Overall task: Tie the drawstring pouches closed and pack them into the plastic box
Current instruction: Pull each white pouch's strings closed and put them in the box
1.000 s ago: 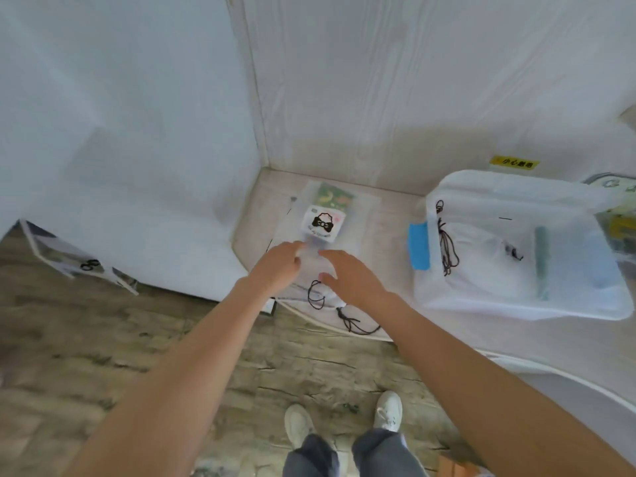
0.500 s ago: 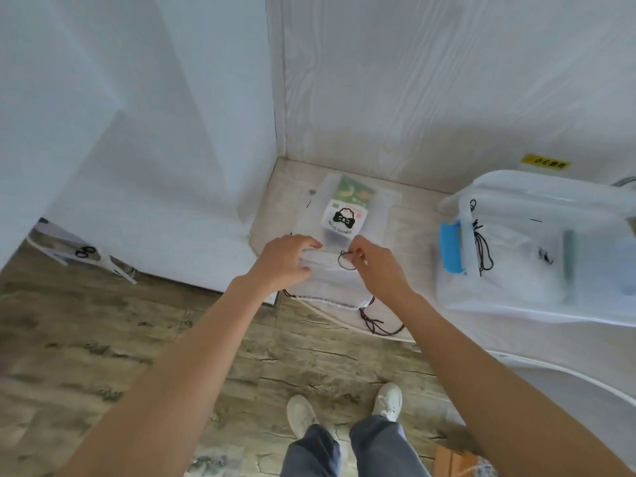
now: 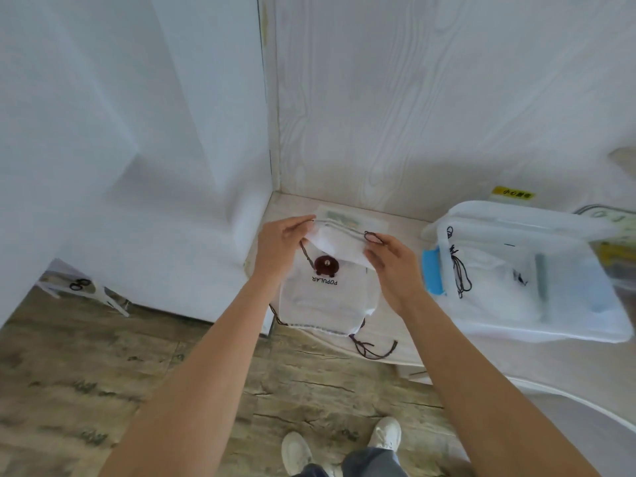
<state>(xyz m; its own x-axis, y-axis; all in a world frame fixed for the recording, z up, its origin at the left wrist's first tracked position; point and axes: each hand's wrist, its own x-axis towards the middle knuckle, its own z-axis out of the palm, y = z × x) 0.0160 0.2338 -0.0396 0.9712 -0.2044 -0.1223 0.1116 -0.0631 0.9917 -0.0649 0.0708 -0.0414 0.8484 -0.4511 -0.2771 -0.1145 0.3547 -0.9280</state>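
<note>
both hands (image 3: 280,251) (image 3: 395,266) grip pouch (image 3: 339,244) — lifted

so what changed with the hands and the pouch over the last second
Both hands went from lying on the pile to lifting a white pouch off it. The left hand and right hand now pinch its top edge, raised and folded over, and a bear print that was hidden before shows. The plastic box with a pouch inside stayed where it was, and the dark cord still trails off the table edge.

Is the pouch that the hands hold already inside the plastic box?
No. Both hands grip the pouch at its top edge over the table, left of the plastic box.
</note>
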